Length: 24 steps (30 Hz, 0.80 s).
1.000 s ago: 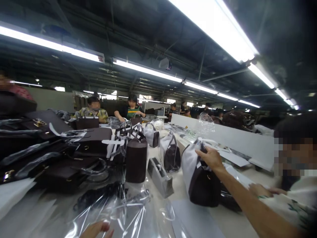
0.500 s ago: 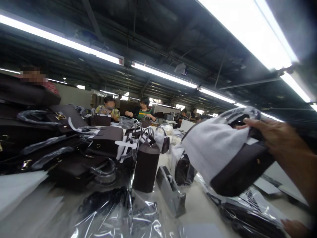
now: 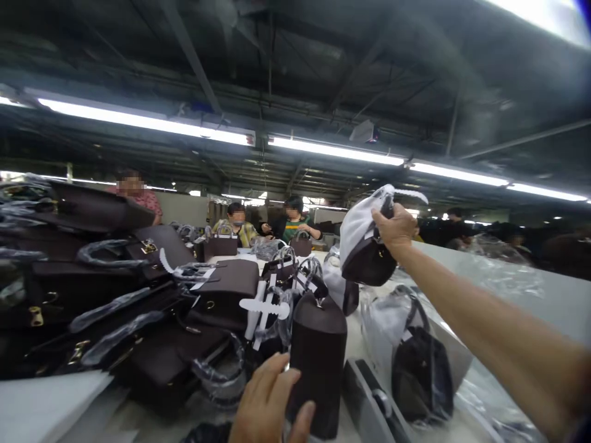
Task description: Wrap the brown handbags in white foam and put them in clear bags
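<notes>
My right hand (image 3: 396, 229), arm stretched forward, grips a dark brown handbag (image 3: 369, 261) near its top and holds it up above the table. White wrapping (image 3: 357, 224) covers much of this bag, and a white serrated strip sticks out at its top. Low in the middle, my left hand (image 3: 270, 400) has its fingers spread and holds nothing. It is in front of an upright dark brown bag (image 3: 318, 363), overlapping its lower left side; whether it touches the bag I cannot tell. A white tag strip (image 3: 265, 307) lies just left of that bag.
Dark handbags with plastic-wrapped handles are piled on the left (image 3: 217, 289). A grey tape dispenser (image 3: 373, 400) stands right of the upright bag, beside a bag in clear plastic (image 3: 422, 369). White sheets (image 3: 50, 400) lie at lower left. Several people (image 3: 295, 224) are across the table.
My right hand has carried the white-wrapped bag forward and left, away from me. My left hand has come into view at the bottom middle. The camera view has turned right.
</notes>
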{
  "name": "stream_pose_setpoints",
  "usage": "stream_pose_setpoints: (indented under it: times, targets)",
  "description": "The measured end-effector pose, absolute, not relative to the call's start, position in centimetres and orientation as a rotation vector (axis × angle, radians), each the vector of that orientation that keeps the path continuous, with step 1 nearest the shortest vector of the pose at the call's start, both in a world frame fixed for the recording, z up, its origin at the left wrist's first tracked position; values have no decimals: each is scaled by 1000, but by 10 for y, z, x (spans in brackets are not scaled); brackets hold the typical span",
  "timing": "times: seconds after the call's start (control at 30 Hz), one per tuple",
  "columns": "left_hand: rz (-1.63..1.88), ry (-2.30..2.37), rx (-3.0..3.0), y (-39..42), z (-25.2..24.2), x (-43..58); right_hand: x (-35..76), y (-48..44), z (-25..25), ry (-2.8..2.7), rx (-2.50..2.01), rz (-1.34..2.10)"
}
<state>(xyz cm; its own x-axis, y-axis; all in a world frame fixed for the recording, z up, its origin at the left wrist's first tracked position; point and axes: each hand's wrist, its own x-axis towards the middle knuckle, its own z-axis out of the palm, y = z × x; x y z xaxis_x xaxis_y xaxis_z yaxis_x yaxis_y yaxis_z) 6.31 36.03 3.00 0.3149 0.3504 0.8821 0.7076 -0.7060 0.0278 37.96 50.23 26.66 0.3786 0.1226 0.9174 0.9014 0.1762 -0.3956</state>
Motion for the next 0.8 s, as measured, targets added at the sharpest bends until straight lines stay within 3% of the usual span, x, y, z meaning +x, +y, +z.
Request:
stream_pose_setpoints:
  times: [0.17,0.4,0.6,0.8]
  targets:
    - [-1374,-1093,-2254,393,68,139,370,561,215,-1131,-1441,-751]
    - [-1149,-1418,-2359,430,59,199,376,589,170,-1200,-1672,-754]
    - [-1163,-1247,-2382,435,42,205,378,596,147,-1252,-1815,-709]
    - [-1447,-905,-2335,417,28,172,362,597,125,-1443,-1840,-619]
